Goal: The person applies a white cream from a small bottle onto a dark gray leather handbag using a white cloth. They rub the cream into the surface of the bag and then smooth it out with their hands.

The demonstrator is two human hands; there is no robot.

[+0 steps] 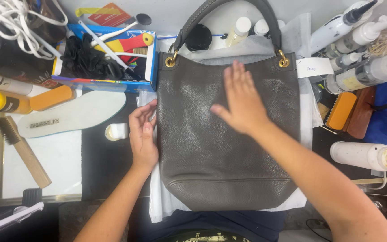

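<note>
Bottles, brushes ring handbag.

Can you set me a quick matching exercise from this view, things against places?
Things:
1. right hand
2. left hand
3. white insole
4. wooden brush

Places:
A. at the bag's left edge
B. flat on the grey leather bag
C. far left, on the white sheet
D. between the blue box and the left hand

Pairs: 1-B, 2-A, 3-D, 4-C
</note>
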